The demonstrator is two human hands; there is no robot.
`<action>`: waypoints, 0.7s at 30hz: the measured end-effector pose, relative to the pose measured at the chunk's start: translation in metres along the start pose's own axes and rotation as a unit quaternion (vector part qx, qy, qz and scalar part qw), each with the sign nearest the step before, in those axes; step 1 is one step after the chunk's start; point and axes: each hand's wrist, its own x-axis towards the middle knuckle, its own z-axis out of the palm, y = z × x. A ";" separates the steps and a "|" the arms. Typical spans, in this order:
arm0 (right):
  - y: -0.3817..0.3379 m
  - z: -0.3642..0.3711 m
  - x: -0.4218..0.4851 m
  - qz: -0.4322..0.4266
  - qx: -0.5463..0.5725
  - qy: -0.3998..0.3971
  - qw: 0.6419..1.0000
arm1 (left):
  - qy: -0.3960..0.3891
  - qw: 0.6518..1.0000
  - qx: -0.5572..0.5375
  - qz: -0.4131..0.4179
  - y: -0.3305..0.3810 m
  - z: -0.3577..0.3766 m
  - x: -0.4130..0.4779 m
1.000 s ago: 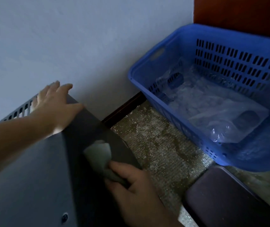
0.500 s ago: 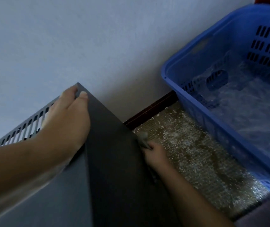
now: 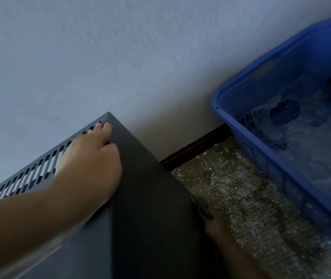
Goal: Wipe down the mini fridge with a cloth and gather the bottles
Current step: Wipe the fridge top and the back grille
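Lower on the mini fridge (image 3: 150,208) than half a second ago, the right hand (image 3: 215,223) has carried the cloth (image 3: 200,206) down the dark side panel, near its outer edge.

Head view: the right forearm reaches up from the bottom of the frame along that panel, and the hand grasps the grey-green cloth, bunched and pressed against the panel. Its fingers are dim and blurred.

The left hand (image 3: 92,158) lies palm down on the fridge's grey top at the rear corner. Its arm comes in from the left edge, its fingers lie fairly straight over the vent slots (image 3: 30,176), and its thumb sits at the top's side edge. It clasps nothing.

To the right, well apart from the fridge, a blue basket (image 3: 241,125) stands on the floor (image 3: 241,198), which is speckled with white flecks. Clear crumpled bottles (image 3: 311,150) lie inside the basket. A pale wall (image 3: 120,57) rises behind, with a dark skirting board (image 3: 196,148) at its foot.
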 end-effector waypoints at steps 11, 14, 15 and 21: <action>-0.045 -0.029 -0.168 -0.198 0.015 0.025 0.980 | -0.016 0.996 -0.048 -0.074 0.007 -0.001 -0.003; -0.108 -0.036 -0.251 -0.329 0.055 0.003 0.943 | 0.009 0.999 0.017 -0.046 0.018 -0.005 -0.010; -0.121 -0.039 -0.274 -0.351 0.073 -0.023 0.933 | 0.021 0.999 0.018 -0.041 0.022 -0.007 -0.013; -0.117 -0.111 -0.348 -0.100 0.375 -0.188 0.902 | 0.030 0.976 -0.175 -0.124 0.031 -0.034 -0.056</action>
